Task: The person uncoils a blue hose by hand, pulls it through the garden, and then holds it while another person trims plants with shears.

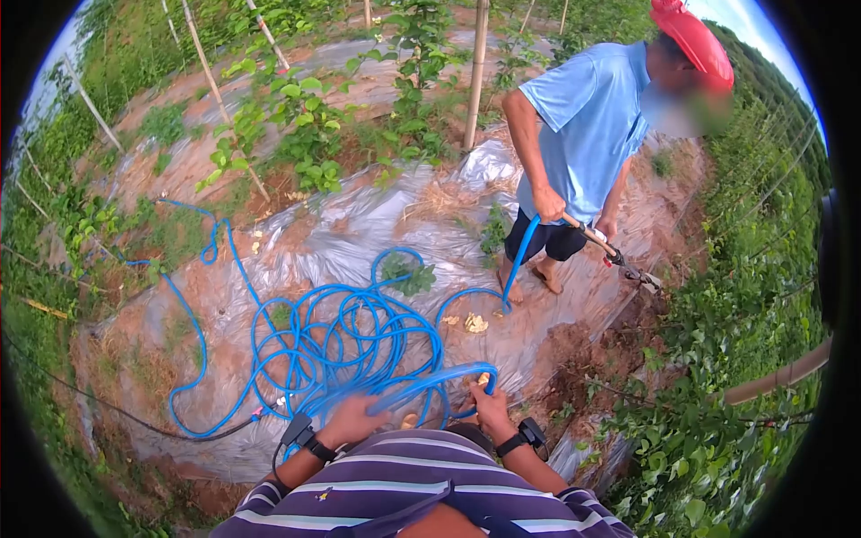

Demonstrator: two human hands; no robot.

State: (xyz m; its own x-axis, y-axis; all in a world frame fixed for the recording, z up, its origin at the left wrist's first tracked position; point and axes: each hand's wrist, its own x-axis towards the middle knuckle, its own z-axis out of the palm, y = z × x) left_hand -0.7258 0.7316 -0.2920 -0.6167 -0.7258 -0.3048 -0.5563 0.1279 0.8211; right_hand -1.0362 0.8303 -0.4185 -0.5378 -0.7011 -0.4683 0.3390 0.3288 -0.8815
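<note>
A stretch of blue hose (432,373) runs between my two hands in front of my waist. My right hand (490,409) is closed around it where the hose bends down. My left hand (353,420) is smeared by motion, but the hose comes out of its curled fingers. Just beyond my hands, many loose loops of the same blue hose (437,345) lie tangled on the ground. A dark strap with a small device sits on each of my wrists.
A person in a blue shirt (583,134) and red cap stands ahead right, holding a spray wand (594,237) fed by blue hose. Silver plastic film (359,224) covers the soil. A black pipe (134,412) meets the hose at left. Poles (477,76) and leafy plants (309,134) surround us.
</note>
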